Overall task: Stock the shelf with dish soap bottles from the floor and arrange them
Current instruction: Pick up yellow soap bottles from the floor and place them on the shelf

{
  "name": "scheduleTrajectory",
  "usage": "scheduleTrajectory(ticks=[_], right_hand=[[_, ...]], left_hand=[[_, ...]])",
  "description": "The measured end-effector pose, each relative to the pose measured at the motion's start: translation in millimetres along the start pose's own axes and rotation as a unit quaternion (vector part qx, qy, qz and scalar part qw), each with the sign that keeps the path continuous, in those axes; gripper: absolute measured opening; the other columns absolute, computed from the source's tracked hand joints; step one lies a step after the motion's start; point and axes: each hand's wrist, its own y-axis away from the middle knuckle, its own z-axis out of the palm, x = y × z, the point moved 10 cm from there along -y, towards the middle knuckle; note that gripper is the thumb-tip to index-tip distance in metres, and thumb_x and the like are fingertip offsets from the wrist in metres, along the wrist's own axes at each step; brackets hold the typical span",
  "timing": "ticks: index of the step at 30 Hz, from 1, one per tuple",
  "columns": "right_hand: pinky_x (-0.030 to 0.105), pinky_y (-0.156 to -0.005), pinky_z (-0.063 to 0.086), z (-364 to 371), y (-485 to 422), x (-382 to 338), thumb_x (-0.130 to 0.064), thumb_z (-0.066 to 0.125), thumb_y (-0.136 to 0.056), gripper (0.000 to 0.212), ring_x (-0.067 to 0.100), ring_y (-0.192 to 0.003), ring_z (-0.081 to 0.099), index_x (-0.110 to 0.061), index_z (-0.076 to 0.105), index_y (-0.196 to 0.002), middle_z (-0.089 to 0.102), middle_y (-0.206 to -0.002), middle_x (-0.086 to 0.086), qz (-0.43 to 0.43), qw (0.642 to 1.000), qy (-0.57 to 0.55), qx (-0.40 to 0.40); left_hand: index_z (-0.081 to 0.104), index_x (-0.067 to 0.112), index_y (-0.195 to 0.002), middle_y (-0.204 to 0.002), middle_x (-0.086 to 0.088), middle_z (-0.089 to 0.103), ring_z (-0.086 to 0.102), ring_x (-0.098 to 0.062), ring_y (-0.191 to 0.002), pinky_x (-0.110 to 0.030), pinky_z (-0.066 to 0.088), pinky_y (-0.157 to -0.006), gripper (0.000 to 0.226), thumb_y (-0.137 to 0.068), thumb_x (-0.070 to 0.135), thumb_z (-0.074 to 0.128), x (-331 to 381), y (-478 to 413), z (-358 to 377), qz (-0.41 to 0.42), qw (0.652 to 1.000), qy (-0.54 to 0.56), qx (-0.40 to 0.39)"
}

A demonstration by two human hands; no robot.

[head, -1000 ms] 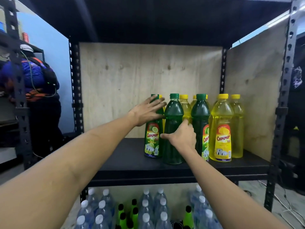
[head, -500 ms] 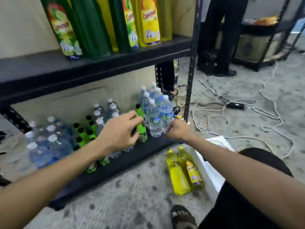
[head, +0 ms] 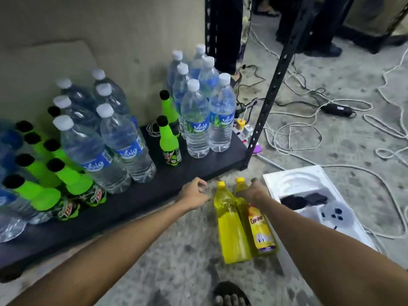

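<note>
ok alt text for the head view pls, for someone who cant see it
Two bare hands reach down toward two yellow dish soap bottles lying side by side on the floor; the right hand is at one bottle's neck, the left hand hovers open beside them. Water bottles and green soda bottles fill the bottom shelf.

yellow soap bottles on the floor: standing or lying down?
Lying down. Both yellow soap bottles rest on their sides on the floor, side by side, caps pointing toward the shelf. The right hand is over the right one's neck.

Soap bottles point(head: 234, 228) side by side on floor point(head: 176, 261), before shelf point(head: 154, 195).
</note>
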Motion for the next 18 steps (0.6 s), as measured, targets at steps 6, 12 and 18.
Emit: scheduleTrajectory(ticks=[6, 12, 18], right_hand=[[0.042, -0.109, 0.039, 25.4, -52.2, 5.1, -0.022, 0.055, -0.1, 0.058, 0.04, -0.136, 0.045, 0.001, 0.033, -0.148, 0.043, -0.149, 0.024, 0.026, 0.999, 0.023, 0.012], [0.044, -0.115, 0.03, 37.4, -79.2, 7.1, -0.035, 0.062, -0.092, 0.069, 0.041, -0.143, 0.033, -0.007, 0.031, -0.147, 0.033, -0.153, 0.024, 0.046, 0.994, 0.091, 0.045], [0.046, -0.117, 0.026, 43.2, -101.2, 20.2, -0.015, 0.056, -0.097, 0.057, 0.039, -0.146, 0.026, -0.001, 0.037, -0.15, 0.025, -0.158, 0.023, 0.031, 0.993, 0.112, -0.001]], left_hand=[[0.065, 0.028, -0.103, -0.111, 0.0, 0.069, 0.068, -0.023, -0.108, -0.031, 0.054, -0.084, 0.041, -0.072, 0.047, 0.084, -7.0, -52.5, 57.9, -0.01, 0.995, -0.06, -0.08], [0.029, 0.032, -0.151, -0.13, 0.001, 0.061, 0.065, -0.018, -0.104, -0.026, 0.056, -0.052, 0.114, -0.057, 0.057, 0.089, -27.8, -52.1, 118.0, -0.077, 0.983, -0.008, -0.169], [0.033, 0.017, -0.142, -0.133, -0.002, 0.051, 0.059, -0.019, -0.109, -0.027, 0.053, -0.058, 0.108, -0.055, 0.033, 0.095, -42.6, -49.8, 127.9, -0.17, 0.961, 0.139, -0.169]])
